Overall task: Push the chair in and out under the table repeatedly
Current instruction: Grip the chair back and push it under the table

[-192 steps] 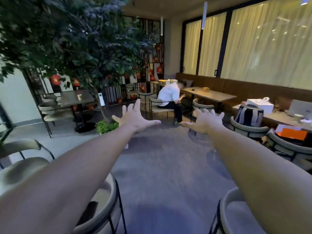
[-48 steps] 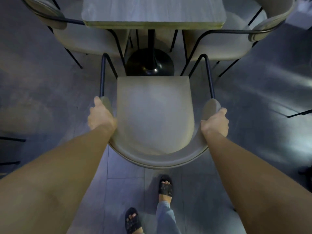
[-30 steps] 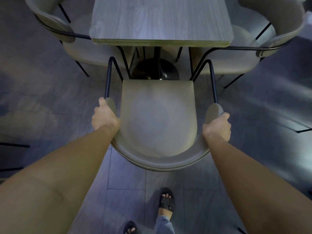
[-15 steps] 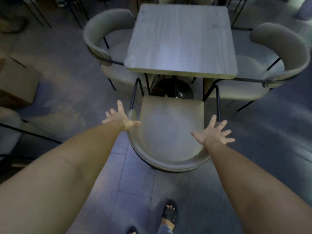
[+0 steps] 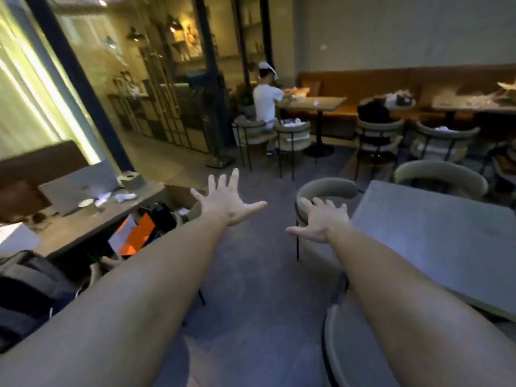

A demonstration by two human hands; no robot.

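Both of the person's arms stretch forward over the grey floor [image 5: 251, 275], and neither hand holds anything. The left hand [image 5: 227, 201] is spread wide, fingers fanned apart and palm down, in the air above the open floor. The right hand [image 5: 321, 220] is likewise splayed, fingers apart, in front of the curved back of a chair [image 5: 325, 191] that stands at the far left corner of the grey table [image 5: 435, 241]; whether the fingertips touch that chair's back cannot be told from this view. The table fills the right side, its wood-grain top bare. A second chair [image 5: 349, 339], the nearest one, sits at the table's near edge under the right forearm, its pale seat partly tucked beneath the tabletop and apart from both hands. A third chair [image 5: 441, 174] stands behind the table's far edge. To the left, a long desk [image 5: 92, 219] carries a laptop [image 5: 78, 185] and a tissue box [image 5: 131, 180], with orange paper [image 5: 138, 233] below it and a backpack [image 5: 30, 289] at the near left. In the background a seated person in a white shirt [image 5: 266, 101] leans over another table beside a brown bench [image 5: 391, 85].
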